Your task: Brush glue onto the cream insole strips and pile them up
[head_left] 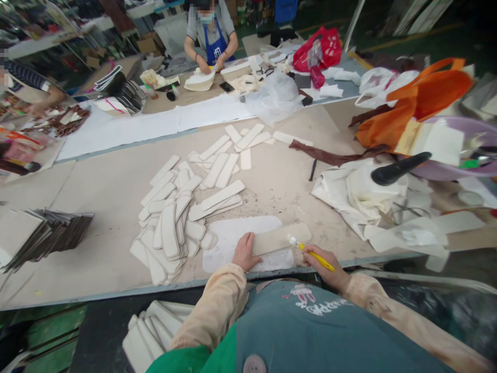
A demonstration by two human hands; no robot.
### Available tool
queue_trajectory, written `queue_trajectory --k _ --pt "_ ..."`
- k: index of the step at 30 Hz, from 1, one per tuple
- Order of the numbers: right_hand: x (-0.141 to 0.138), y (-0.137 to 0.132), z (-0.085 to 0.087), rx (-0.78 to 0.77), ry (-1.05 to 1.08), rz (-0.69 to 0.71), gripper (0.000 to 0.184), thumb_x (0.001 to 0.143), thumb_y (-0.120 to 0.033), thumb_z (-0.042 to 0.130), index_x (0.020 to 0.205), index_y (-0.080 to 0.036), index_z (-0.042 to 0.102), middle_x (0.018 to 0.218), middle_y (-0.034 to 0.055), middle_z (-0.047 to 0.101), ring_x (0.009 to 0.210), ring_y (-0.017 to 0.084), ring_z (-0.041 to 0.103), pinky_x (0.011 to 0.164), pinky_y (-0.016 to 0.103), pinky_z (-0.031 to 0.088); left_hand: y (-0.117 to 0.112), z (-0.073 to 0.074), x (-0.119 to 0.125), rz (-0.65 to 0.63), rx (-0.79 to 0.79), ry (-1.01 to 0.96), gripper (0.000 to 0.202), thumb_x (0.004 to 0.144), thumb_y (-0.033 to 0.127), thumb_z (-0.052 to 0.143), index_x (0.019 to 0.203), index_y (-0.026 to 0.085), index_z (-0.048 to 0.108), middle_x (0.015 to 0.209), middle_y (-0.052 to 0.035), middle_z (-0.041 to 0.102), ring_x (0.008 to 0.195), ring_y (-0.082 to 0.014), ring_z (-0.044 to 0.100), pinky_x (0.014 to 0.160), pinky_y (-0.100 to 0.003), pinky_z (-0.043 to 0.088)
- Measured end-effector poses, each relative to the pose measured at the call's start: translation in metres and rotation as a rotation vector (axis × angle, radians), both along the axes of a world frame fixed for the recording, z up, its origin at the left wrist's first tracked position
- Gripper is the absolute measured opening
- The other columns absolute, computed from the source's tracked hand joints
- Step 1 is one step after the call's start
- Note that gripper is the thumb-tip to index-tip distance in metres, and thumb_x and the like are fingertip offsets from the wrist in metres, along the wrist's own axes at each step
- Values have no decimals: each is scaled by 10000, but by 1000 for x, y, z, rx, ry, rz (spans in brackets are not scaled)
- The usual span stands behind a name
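The right hand (326,267) is closed around the yellow handle of a brush (318,258), whose white-coated tip meets the pale strip (275,239) near its 3 o'clock end. The left hand (246,253) lies over the strip's 9 o'clock end, fingers together and thumb apart, pressing it down. The strip lies on a white sheet (223,233) close to the near edge of the table (108,197).

Taking the clock from that strip, a heaped pile of similar pieces (169,225) spreads at 9 to 10 o'clock, with looser ones (223,163) at 11. Farther out at 9 stands a leaning stack of dark-edged panels (50,233). A small black tool (312,170) lies at 1 o'clock, just short of a brown cloth strip (334,155). At 2 o'clock come crumpled white sheeting (337,189) and, beyond it, an orange bag (419,106). Between 11 and 12, across the table, a person in a blue apron (216,49) bends over stacked white pieces (200,82).
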State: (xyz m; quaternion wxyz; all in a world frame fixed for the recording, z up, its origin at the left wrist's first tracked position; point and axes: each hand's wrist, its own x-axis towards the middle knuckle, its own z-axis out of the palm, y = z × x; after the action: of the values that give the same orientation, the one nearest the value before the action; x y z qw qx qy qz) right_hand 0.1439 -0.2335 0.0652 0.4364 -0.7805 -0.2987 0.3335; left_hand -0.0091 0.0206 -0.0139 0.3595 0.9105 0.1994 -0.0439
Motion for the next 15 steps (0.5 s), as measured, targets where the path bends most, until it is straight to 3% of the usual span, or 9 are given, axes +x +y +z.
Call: queue_trajectory --k 5,10,15 --pt "-9 36 -6 69 125 121 284 854 -473 418 850 -223 553 671 -9 609 612 141 580 623 254 471 1 -7 -5 123 -141 -112 857 458 336 814 1234 189 481 1357 -163 398 1287 -342 323 1083 -512 225" --pt "-20 72 -20 119 205 209 268 869 -454 420 864 -215 541 645 -19 585 597 127 569 607 242 468 0 -10 -4 146 -144 -140 786 473 321 807 1189 176 518 1347 -165 412 1274 -332 342 1080 -510 232" --pt "-25 90 -33 127 280 216 258 869 -448 432 878 -214 540 617 -27 574 588 124 565 584 235 470 2 -10 -5 170 -181 -161 754 474 303 806 1171 198 540 1320 -147 448 1260 -334 364 1077 -512 248"
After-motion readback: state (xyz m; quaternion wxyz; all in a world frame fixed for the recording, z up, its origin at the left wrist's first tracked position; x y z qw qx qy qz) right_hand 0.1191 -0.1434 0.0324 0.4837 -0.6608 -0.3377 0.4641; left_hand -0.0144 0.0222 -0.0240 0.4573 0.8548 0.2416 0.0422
